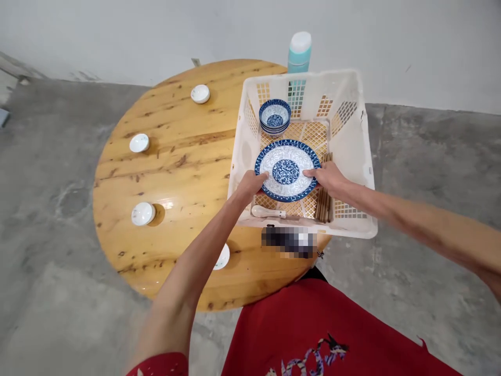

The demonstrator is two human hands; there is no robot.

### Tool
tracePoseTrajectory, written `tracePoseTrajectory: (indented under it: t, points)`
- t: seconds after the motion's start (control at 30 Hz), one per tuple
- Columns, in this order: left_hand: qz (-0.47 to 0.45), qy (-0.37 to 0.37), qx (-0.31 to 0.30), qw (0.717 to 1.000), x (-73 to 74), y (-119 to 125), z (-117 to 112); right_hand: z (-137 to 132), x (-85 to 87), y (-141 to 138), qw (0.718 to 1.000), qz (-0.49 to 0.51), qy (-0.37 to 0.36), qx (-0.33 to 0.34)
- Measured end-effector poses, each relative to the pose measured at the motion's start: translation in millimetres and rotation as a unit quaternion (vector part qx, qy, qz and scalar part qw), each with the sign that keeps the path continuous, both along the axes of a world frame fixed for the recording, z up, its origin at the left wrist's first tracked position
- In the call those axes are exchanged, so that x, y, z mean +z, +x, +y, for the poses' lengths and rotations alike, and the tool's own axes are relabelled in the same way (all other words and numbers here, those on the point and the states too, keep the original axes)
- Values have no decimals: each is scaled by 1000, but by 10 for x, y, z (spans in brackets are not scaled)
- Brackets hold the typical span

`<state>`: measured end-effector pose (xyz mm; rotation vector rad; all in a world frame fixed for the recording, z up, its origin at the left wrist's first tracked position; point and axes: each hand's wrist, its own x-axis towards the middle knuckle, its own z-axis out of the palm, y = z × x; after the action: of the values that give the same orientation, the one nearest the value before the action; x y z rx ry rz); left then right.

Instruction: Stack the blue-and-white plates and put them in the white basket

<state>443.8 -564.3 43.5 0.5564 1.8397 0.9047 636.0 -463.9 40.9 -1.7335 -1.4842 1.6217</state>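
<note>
A blue-and-white patterned plate (285, 171) is gripped at opposite rims, over the inside of a white plastic basket (301, 227). My left hand (253, 184) pinches its left edge, thumb on top. On the right edge my right hand (327, 176) has the same hold, fingers tucked underneath. Whether more plates lie under this one I cannot tell. Behind it in the basket sits a stack of blue-and-white bowls (275, 116). Brown chopsticks (323, 204) lie along the right, partly covered by my right hand. A white spoon (268, 211) rests near the basket's front wall.
The basket stands on the right of a round wooden table (188, 172), overhanging its edge. Small white bowls (143, 213) are spaced around the table's left side, one partly behind my left forearm. A turquoise flask (299, 52) stands behind the basket. A pixelated dark object (288, 241) lies in front.
</note>
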Motion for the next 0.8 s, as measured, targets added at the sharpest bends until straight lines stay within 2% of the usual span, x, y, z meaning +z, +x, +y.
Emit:
tracePoseTrajectory:
  t: [0.23,0.47,0.63,0.8]
  points:
    - [-16,-87,81,993,-225,45,100,52,-328,-65,999,-18,-51,5]
    - [-43,-154,134,978,-307,73,121,51,-599,-87,996,-52,-59,43]
    - [-50,-177,146,972,-394,78,105,20,-669,-133,994,-77,-48,64]
    - [-35,-181,135,974,-452,64,92,1,-639,-143,993,-81,-59,69]
